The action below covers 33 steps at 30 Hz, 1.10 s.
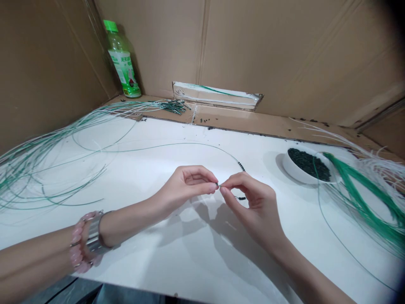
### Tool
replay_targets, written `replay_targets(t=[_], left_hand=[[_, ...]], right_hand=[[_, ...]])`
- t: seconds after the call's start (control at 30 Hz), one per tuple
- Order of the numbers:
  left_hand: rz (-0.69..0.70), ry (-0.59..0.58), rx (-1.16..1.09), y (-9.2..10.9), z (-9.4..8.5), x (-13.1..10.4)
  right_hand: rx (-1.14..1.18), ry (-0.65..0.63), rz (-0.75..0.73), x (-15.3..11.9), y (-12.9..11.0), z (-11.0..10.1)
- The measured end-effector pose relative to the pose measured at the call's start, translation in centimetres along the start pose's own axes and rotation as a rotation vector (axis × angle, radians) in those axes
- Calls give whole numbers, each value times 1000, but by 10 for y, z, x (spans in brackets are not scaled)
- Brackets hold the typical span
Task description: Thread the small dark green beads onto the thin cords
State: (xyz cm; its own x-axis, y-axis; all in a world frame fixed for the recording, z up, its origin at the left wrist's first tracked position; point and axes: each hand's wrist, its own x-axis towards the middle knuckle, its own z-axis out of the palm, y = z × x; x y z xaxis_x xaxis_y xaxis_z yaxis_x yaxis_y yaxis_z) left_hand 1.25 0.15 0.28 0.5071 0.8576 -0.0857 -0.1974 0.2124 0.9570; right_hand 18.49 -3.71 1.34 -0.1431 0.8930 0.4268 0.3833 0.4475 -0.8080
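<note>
The green string (190,143) with dark beads (241,166) curves across the white table (133,236), inside cardboard walls (253,50). Fingers hide part of the beaded stretch. The left hand (186,181) pinches a small dark bead (217,184); the right hand (253,196), fingertips together, grips the string just beside it.

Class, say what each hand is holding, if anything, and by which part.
The left hand pinches a small dark bead; the right hand pinches thin green cord beside it. Which side of the bead is gripped is too small to tell.
</note>
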Motion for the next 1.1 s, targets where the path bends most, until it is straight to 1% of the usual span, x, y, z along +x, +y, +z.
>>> replay_targets(t=[0.23, 0.47, 0.57, 0.73, 0.87, 1.1], left_hand=[[5, -1, -1, 1, 1, -1], [26, 31, 104, 4, 2, -2], [34, 30, 116, 4, 3, -3], [45, 46, 132, 5, 3, -1], [26, 59, 175, 6, 3, -1], [65, 87, 241, 8, 3, -2]], right_hand=[[-14, -6, 3, 0, 0, 0], [-150, 19, -109, 1, -2, -1], [-187, 12, -126, 0, -2, -2], [-198, 15, -110, 0, -2, -1], [-205, 24, -103, 0, -2, -1], [-102, 28, 19, 0, -2, 0]])
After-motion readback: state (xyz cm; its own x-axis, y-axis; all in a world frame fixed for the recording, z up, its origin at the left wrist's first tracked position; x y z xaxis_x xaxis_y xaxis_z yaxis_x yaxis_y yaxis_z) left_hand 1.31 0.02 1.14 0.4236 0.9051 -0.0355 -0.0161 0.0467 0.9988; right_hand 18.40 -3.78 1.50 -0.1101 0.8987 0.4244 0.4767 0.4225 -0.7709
